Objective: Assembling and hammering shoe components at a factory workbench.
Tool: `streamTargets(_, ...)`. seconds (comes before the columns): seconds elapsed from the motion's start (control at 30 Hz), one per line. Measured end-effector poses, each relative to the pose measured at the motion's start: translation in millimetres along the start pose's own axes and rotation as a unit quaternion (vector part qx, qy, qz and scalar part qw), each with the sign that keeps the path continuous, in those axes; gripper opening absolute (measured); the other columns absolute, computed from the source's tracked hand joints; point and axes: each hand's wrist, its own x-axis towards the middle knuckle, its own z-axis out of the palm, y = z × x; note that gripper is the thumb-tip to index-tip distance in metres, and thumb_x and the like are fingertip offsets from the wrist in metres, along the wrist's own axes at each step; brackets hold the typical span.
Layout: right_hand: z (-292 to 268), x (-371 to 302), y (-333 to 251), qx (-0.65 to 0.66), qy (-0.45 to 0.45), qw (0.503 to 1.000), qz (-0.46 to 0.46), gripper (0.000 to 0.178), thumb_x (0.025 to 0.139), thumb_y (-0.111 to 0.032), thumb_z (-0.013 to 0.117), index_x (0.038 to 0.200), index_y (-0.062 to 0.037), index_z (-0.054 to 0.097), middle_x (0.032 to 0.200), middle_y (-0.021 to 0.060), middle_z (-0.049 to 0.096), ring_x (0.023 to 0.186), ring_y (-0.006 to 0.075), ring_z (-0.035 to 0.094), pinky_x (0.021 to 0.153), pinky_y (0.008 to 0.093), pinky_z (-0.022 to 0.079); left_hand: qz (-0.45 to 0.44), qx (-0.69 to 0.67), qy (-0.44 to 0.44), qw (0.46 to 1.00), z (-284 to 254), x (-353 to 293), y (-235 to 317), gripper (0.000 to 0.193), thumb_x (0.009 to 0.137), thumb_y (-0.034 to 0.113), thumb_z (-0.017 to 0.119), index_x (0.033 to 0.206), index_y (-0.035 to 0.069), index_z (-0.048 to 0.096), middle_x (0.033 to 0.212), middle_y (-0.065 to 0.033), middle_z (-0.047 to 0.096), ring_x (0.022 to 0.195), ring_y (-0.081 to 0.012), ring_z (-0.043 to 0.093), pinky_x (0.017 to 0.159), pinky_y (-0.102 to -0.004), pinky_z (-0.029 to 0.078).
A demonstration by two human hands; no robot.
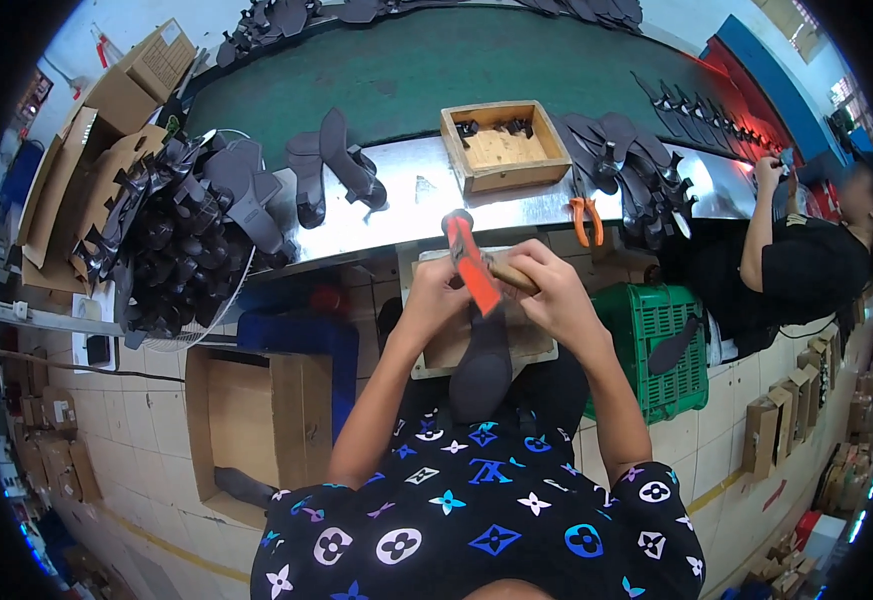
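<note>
The person, in a black shirt patterned with white, blue and purple motifs, sits with a dark shoe sole (480, 380) upon the pale board (439, 354) in front, its broad toe end pointing back toward the lap. The right hand (551, 287) is clamped on the wooden handle of a hammer (474, 272), whose orange head slants over the upper end of the sole. The left hand (434, 293) has its fingers bent beside that same end; the hammer head covers the spot, so whether they grip the sole cannot be told. To the right stands a green plastic crate (696, 396) with another dark sole at its side; to the left, an open carton (226, 410) holds one more.

Farther off runs the worktop (411, 215), edged in shiny metal. On it are orange-handled pliers (586, 221), a wooden box (513, 182) with small dark pieces inside, two heeled soles just left of the box, and a pile of soles (636, 180) to its right. A heaped wire basket (239, 308) stands at the left. At the far right, a co-worker (806, 255) in black reaches toward the worktop.
</note>
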Motion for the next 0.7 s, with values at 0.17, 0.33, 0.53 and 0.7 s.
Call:
streamTargets(0.17,-14.9,-31.5,-39.4,0.164,0.105,0.968,0.159,0.035,0.094,-0.01,0.063,0.126,0.0005,0.054,0.085,0.0127,0.065,0.069,0.0177,0.062,0.064,0.0295,0.05,-0.035,-0.061,-0.011,0.997,-3.2,-1.8,-8.1,0.025,0.081,0.006,0.072,0.106,0.0,0.072,0.098,-0.0099,0.074,0.083,-0.0116,0.067,0.075,-0.0255,0.053)
streamTargets(0.33,-15.7,-68.9,-69.8,0.038,0.119,0.986,0.114,0.038,0.094,-0.004,0.061,0.13,0.0043,0.053,0.108,0.0222,0.066,0.088,0.0332,0.069,0.076,0.0343,0.054,-0.052,-0.059,-0.028,0.996,-2.6,1.2,0.4,0.025,0.08,0.003,0.072,0.105,-0.001,0.073,0.097,-0.0081,0.075,0.086,-0.0106,0.066,0.079,-0.0253,0.052)
streamTargets(0.53,-35.2,-60.8,-79.1,-0.039,0.146,0.988,0.016,0.041,0.093,-0.002,0.06,0.133,0.0007,0.053,0.116,0.0235,0.065,0.094,0.0332,0.069,0.084,0.0335,0.054,-0.047,-0.05,-0.041,0.997,-7.8,-3.1,-6.9,0.043,0.08,0.008,0.074,0.121,0.001,0.064,0.105,-0.0106,0.073,0.097,-0.0175,0.067,0.089,-0.0304,0.05)
streamTargets(0.7,-5.3,-86.8,-61.0,-0.029,0.097,0.985,0.14,0.046,0.089,-0.011,0.067,0.132,-0.0027,0.054,0.105,0.0185,0.069,0.087,0.0288,0.071,0.069,0.0313,0.057,0.003,0.318,-0.058,0.946,-1.4,-6.3,-3.6,0.098,0.079,0.04,0.075,0.151,0.0,0.022,0.142,-0.0086,0.054,0.146,-0.0296,0.027,0.119,-0.057,0.004)
